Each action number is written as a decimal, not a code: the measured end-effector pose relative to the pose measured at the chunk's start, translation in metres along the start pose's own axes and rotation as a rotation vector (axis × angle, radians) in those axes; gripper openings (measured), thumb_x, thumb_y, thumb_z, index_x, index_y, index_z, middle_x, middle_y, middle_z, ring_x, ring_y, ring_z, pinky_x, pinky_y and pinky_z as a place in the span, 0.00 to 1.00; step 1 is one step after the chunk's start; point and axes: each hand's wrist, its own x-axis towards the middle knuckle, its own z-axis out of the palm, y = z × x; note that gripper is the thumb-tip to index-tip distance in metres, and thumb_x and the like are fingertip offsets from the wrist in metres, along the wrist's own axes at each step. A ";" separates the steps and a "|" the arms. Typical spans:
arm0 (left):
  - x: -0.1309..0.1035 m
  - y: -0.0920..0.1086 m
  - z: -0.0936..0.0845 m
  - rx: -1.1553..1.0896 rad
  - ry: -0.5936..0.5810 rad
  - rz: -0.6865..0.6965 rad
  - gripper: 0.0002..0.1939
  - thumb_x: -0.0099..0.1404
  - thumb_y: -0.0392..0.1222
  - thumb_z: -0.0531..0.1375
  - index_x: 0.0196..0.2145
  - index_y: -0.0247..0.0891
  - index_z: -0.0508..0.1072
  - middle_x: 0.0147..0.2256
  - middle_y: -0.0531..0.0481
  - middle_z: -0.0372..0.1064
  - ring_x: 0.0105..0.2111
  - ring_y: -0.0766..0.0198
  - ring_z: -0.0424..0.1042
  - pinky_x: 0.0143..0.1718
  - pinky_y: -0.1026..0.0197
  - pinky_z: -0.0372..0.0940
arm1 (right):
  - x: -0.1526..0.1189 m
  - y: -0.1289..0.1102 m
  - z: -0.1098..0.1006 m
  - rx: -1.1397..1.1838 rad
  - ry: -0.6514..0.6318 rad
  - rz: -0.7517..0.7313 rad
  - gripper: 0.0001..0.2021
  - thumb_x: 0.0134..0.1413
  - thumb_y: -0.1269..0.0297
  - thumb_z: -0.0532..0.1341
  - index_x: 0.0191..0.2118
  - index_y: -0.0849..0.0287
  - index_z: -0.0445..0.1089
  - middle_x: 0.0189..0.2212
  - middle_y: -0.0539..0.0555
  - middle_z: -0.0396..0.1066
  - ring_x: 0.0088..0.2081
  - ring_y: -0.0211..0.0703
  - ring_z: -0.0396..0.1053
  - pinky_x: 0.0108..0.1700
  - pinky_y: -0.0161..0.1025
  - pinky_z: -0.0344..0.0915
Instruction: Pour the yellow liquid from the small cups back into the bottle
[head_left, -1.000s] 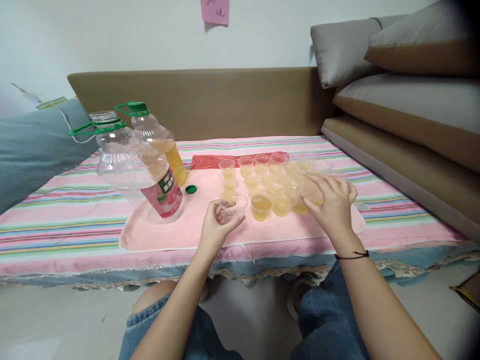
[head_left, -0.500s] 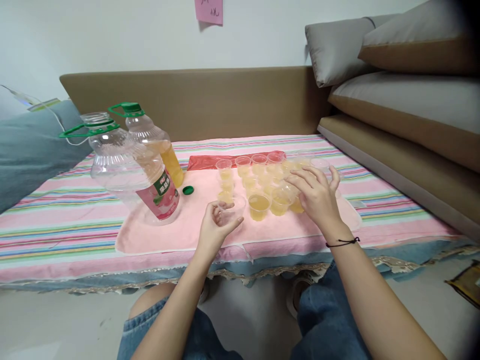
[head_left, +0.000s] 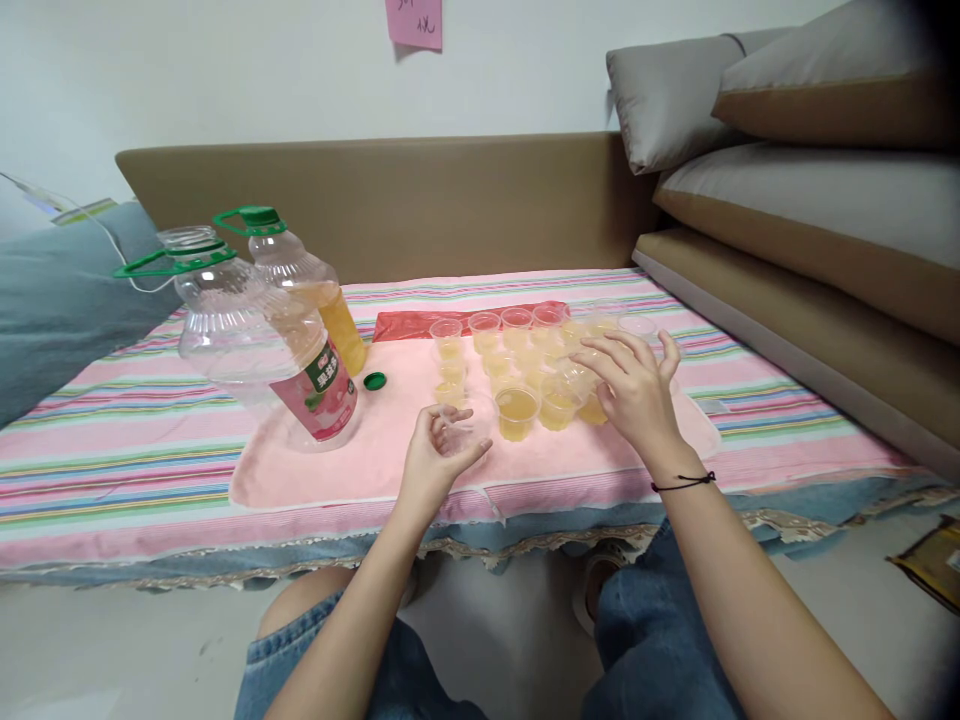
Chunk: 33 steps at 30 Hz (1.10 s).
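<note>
My left hand (head_left: 441,452) is at the front of a pink mat (head_left: 315,482), its thumb and fingers spread around a clear plastic cup (head_left: 474,432) with no juice visible in it. My right hand (head_left: 636,385) arches over the right side of a group of cups, gripping a clear cup (head_left: 577,380) between thumb and fingertips; its base is hidden among the others. In front of it sit juice cups, one (head_left: 517,412) between my hands and another (head_left: 557,406) beside it. Several more cups of yellow juice stand in rows behind.
At left stand a large open bottle (head_left: 319,385) with a pink label and a capped bottle (head_left: 345,330) of yellow juice. A green cap (head_left: 375,381) lies on the mat. Behind the cups is red plastic (head_left: 409,325). Cushions (head_left: 810,210) are stacked at right.
My left hand has loosened around the clear cup, with its fingers and thumb wider apart, and sits slightly lower. My right hand stays in place.
</note>
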 end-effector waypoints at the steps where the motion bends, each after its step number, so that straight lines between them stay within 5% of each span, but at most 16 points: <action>1: 0.000 -0.001 0.000 0.002 -0.003 0.002 0.26 0.46 0.43 0.73 0.38 0.42 0.63 0.45 0.45 0.75 0.51 0.54 0.73 0.50 0.51 0.67 | 0.000 0.000 -0.001 0.003 0.006 0.011 0.20 0.57 0.78 0.55 0.48 0.49 0.73 0.54 0.51 0.73 0.60 0.53 0.63 0.66 0.65 0.38; 14: -0.001 0.001 0.000 -0.007 -0.014 0.015 0.27 0.47 0.42 0.73 0.39 0.41 0.63 0.47 0.44 0.74 0.44 0.58 0.75 0.49 0.52 0.68 | -0.002 0.003 0.002 0.013 0.030 -0.002 0.20 0.55 0.76 0.56 0.50 0.50 0.73 0.53 0.51 0.73 0.59 0.54 0.63 0.66 0.64 0.39; 19: -0.004 0.005 0.002 -0.002 -0.047 -0.006 0.28 0.46 0.42 0.73 0.40 0.41 0.63 0.48 0.44 0.73 0.44 0.56 0.75 0.47 0.51 0.68 | -0.006 0.002 -0.001 0.107 0.116 0.123 0.19 0.54 0.66 0.60 0.53 0.51 0.70 0.53 0.55 0.72 0.57 0.58 0.65 0.64 0.64 0.45; 23: -0.009 0.007 0.007 0.087 -0.088 0.056 0.26 0.48 0.42 0.72 0.41 0.42 0.64 0.47 0.44 0.73 0.43 0.57 0.74 0.47 0.51 0.67 | -0.009 -0.012 -0.011 0.401 0.220 0.245 0.22 0.53 0.56 0.66 0.53 0.54 0.68 0.50 0.59 0.73 0.52 0.58 0.70 0.59 0.62 0.59; 27: -0.016 0.004 0.014 0.201 -0.157 0.121 0.27 0.50 0.41 0.72 0.43 0.43 0.64 0.48 0.45 0.73 0.44 0.55 0.73 0.49 0.50 0.66 | -0.013 -0.041 -0.016 0.928 0.204 0.376 0.27 0.50 0.54 0.70 0.54 0.52 0.64 0.54 0.60 0.70 0.49 0.54 0.73 0.54 0.56 0.69; 33: -0.022 0.002 0.020 0.214 -0.218 0.145 0.26 0.51 0.41 0.72 0.45 0.43 0.64 0.48 0.45 0.71 0.47 0.54 0.72 0.51 0.50 0.65 | -0.019 -0.074 -0.014 1.355 0.028 0.448 0.29 0.47 0.52 0.73 0.52 0.51 0.65 0.49 0.58 0.73 0.55 0.55 0.71 0.61 0.59 0.64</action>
